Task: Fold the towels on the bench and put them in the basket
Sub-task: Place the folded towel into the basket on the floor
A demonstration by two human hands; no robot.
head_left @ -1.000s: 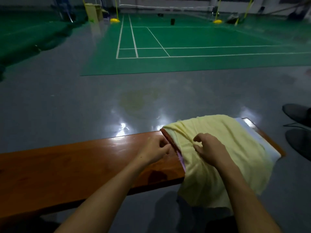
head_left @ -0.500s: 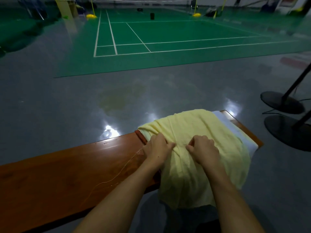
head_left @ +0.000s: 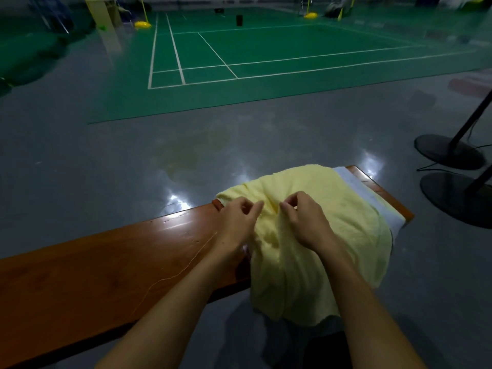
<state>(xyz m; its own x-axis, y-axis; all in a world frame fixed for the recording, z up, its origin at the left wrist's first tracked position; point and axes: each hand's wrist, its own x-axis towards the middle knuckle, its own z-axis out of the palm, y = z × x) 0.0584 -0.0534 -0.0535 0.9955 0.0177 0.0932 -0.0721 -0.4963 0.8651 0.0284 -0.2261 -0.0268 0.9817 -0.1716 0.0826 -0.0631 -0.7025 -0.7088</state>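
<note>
A pale yellow towel [head_left: 332, 209] lies crumpled over the right end of the brown wooden bench [head_left: 106, 262] and hangs down over its near edge. Under it a white towel [head_left: 372, 195] shows along the far right side. My left hand [head_left: 237, 225] pinches the yellow cloth near its left part. My right hand [head_left: 306, 222] pinches a fold of the same towel a little to the right. Both hands sit close together above the bench top. No basket is in view.
A thin loose thread [head_left: 186, 265] trails across the bench top to the left. Two black round stand bases [head_left: 450, 153] [head_left: 463, 198] with poles stand on the grey floor at the right. A green court [head_left: 266, 54] lies beyond.
My left hand has moved from the bench edge onto the yellow towel. Both hands have bunched the cloth and lifted their fingertips into a pinch.
</note>
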